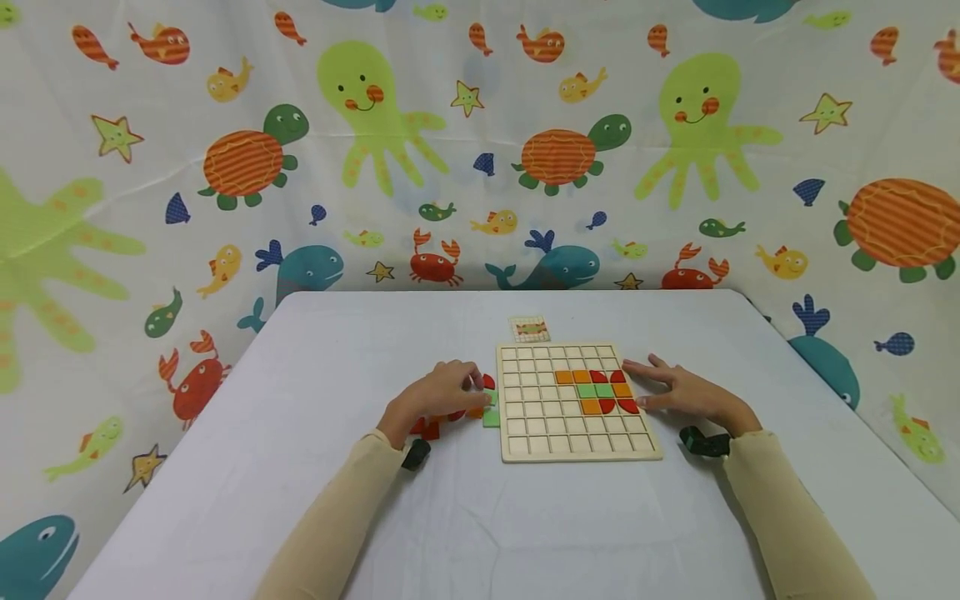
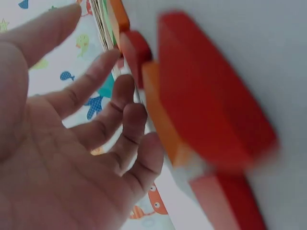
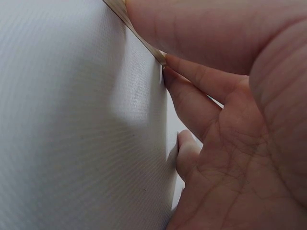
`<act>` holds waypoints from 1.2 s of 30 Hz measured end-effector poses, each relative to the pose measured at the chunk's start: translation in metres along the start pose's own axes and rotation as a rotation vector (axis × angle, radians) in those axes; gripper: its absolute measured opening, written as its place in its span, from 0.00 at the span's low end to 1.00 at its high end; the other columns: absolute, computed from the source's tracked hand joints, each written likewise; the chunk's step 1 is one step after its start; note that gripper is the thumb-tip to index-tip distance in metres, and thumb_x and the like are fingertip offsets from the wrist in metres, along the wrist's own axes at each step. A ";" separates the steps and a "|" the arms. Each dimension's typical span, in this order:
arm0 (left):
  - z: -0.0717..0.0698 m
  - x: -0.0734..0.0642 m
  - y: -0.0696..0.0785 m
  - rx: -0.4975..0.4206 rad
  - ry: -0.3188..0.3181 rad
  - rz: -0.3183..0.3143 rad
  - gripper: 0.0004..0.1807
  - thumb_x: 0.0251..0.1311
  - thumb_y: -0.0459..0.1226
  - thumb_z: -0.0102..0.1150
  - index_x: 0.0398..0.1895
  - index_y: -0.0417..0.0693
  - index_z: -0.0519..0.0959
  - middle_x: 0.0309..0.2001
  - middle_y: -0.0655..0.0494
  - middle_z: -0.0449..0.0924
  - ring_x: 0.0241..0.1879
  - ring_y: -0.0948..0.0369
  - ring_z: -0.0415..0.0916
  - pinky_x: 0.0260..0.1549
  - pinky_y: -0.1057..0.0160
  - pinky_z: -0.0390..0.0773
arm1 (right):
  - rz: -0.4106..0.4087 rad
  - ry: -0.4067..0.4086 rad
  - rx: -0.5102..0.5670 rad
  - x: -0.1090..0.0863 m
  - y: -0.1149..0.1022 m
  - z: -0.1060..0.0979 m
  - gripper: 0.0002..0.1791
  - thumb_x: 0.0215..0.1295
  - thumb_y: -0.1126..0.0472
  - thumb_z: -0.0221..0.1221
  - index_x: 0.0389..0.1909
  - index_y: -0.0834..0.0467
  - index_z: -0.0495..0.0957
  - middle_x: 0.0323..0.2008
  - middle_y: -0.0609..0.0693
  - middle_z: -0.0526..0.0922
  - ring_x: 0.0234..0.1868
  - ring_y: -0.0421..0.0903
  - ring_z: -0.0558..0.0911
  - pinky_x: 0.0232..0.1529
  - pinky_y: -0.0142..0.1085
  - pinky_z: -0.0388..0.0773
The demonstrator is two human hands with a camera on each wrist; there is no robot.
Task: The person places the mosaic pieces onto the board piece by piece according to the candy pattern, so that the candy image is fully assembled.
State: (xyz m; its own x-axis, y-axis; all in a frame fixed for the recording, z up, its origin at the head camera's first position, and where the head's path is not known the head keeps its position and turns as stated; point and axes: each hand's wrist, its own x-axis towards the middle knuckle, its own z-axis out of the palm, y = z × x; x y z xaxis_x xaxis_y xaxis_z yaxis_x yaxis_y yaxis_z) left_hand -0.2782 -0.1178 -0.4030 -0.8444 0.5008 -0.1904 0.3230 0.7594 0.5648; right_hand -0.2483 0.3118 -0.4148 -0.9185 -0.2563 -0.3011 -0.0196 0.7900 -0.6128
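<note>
A wooden grid board [image 1: 581, 457] lies on the white table, with orange squares [image 1: 564, 377], green squares [image 1: 596, 391] and red rounded pieces [image 1: 628, 406] in its right-hand cells. Just left of the board, my left hand [image 1: 438, 393] hovers over loose pieces and partly hides them. The left wrist view shows its fingers loosely bent, thumb apart, with nothing between them; a red piece [image 2: 211, 96] and an orange piece [image 2: 160, 115] lie beside the fingertips. My right hand [image 1: 686, 396] touches the board's right edge with extended fingers; the right wrist view shows fingertips at that wooden edge [image 3: 144, 40].
A small pattern card [image 1: 530, 329] with a coloured design lies behind the board. Loose red pieces [image 1: 427, 430] and a green square [image 1: 491, 417] lie left of the board. A curtain [image 1: 480, 233] printed with sea animals hangs behind the table.
</note>
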 end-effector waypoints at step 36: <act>-0.012 0.007 0.018 -0.403 0.198 -0.003 0.12 0.72 0.40 0.66 0.53 0.46 0.86 0.46 0.53 0.89 0.49 0.51 0.83 0.55 0.48 0.79 | 0.003 0.003 0.017 0.001 -0.002 0.000 0.53 0.63 0.39 0.70 0.85 0.51 0.58 0.83 0.72 0.35 0.78 0.84 0.37 0.65 0.83 0.45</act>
State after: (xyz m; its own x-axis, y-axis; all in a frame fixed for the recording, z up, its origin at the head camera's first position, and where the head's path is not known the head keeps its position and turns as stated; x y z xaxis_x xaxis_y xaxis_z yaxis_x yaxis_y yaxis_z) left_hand -0.2835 -0.1058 -0.3845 -0.9233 0.3796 -0.0577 0.1607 0.5185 0.8398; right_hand -0.2487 0.3099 -0.4138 -0.9197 -0.2526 -0.3007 -0.0105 0.7812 -0.6242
